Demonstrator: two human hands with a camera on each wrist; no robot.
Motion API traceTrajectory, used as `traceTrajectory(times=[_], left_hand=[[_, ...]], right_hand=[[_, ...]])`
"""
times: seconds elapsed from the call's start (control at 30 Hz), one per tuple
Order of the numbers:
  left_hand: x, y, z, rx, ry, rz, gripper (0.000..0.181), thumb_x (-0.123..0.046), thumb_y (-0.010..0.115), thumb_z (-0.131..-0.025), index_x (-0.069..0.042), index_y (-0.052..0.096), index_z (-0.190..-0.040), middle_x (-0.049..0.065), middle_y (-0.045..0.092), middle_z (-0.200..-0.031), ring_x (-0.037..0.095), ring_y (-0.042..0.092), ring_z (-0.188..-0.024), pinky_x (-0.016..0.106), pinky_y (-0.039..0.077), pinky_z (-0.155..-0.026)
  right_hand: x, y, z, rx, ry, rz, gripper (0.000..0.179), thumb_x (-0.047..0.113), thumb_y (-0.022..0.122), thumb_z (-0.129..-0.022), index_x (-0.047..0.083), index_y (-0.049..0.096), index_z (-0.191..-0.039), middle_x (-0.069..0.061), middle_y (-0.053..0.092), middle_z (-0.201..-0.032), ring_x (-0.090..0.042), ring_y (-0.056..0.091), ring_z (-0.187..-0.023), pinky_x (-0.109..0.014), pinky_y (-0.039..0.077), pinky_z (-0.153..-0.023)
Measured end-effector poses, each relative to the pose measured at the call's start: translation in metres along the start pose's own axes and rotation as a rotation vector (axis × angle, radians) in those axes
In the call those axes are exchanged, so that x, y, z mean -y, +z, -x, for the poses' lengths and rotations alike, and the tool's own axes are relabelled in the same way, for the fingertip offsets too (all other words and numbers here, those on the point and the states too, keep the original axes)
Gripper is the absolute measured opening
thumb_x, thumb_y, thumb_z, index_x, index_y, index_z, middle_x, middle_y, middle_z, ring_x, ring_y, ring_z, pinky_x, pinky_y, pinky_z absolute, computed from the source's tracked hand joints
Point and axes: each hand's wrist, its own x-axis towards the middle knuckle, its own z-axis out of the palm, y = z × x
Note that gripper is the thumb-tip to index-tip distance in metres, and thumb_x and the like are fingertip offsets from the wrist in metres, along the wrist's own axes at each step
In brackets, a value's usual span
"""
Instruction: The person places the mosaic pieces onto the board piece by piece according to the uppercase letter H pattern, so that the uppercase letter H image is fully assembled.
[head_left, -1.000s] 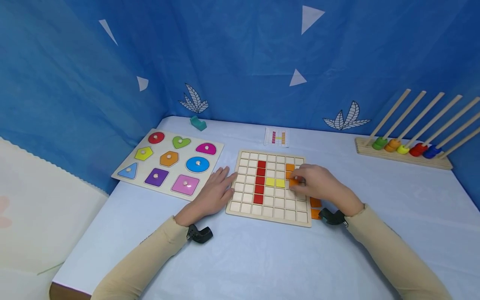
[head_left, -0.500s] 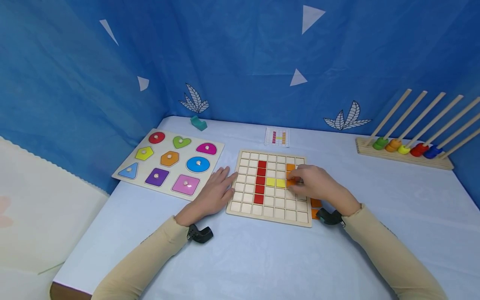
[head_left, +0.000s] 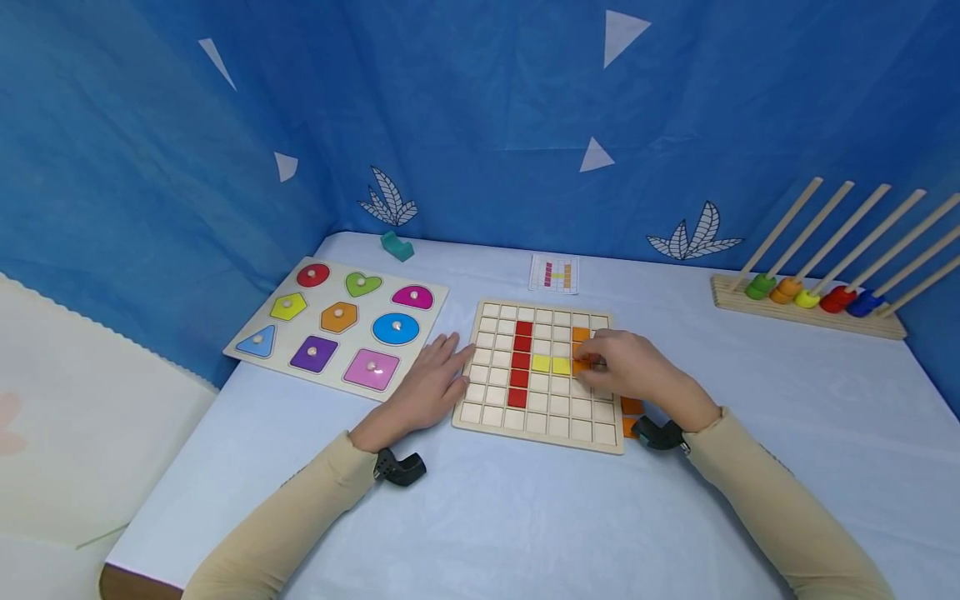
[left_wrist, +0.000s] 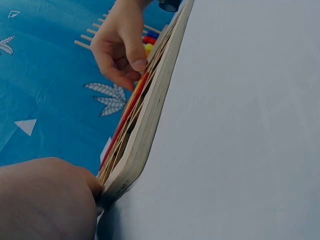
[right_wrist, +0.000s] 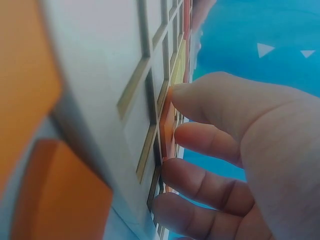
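A wooden grid board (head_left: 493, 415) lies on the table, bearing a column of red tiles (head_left: 519, 362), two yellow tiles (head_left: 551, 365) and orange tiles at its right. My right hand (head_left: 632, 365) is over the right part of the grid. Its thumb and index finger pinch an orange tile (right_wrist: 169, 120) at a cell beside the yellow pair; the fingers partly cover that column. My left hand (head_left: 427, 379) rests with extended fingers at the board's left edge, touching it. Loose orange tiles (head_left: 632, 406) lie along the board's right edge, partly under the right wrist.
At left stands a knobbed shape puzzle (head_left: 345, 267) lying flat. Behind the grid is a small pattern card (head_left: 553, 275). A teal curved block (head_left: 397, 247) sits near the blue curtain. A pegged wooden rack (head_left: 810, 318) with coloured rings occupies the back right.
The right hand has shifted slightly left with the orange tile, which now lies close against the right yellow tile. My left hand stays where it was.
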Motion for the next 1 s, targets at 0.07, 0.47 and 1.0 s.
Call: traceTrajectory(times=[0.07,0.47,1.0], left_hand=[[-0.001,-0.001,0.0,0.005,-0.003,-0.002,0.056,-0.025,0.048,-0.104,-0.008,0.041,-0.156,0.022,0.027,-0.167,0.042,0.019,-0.158,0.058,0.018,-0.128],[0.0,-0.001,0.0,0.01,0.001,-0.006,0.056,-0.026,0.048,-0.104,-0.006,0.04,-0.156,0.023,0.027,-0.167,0.042,0.019,-0.158,0.058,0.018,-0.128],[0.002,0.002,-0.001,0.003,0.0,-0.01,0.056,-0.026,0.048,-0.104,-0.007,0.04,-0.156,0.022,0.027,-0.167,0.042,0.019,-0.158,0.058,0.018,-0.128]], right_hand=[[0.0,0.0,0.0,0.0,-0.004,0.001,0.025,0.023,0.081,-0.085,0.01,0.079,-0.106,-0.002,0.07,-0.09,-0.014,0.052,-0.075,-0.026,0.045,-0.065],[-0.003,-0.012,0.018,0.006,0.041,-0.011,0.025,0.021,0.08,-0.085,0.009,0.078,-0.108,-0.002,0.068,-0.087,-0.013,0.053,-0.074,-0.027,0.047,-0.066],[-0.029,-0.01,0.053,-0.005,0.098,0.006,0.027,0.022,0.082,-0.083,0.009,0.077,-0.106,0.002,0.066,-0.083,-0.011,0.052,-0.072,-0.025,0.048,-0.063]])
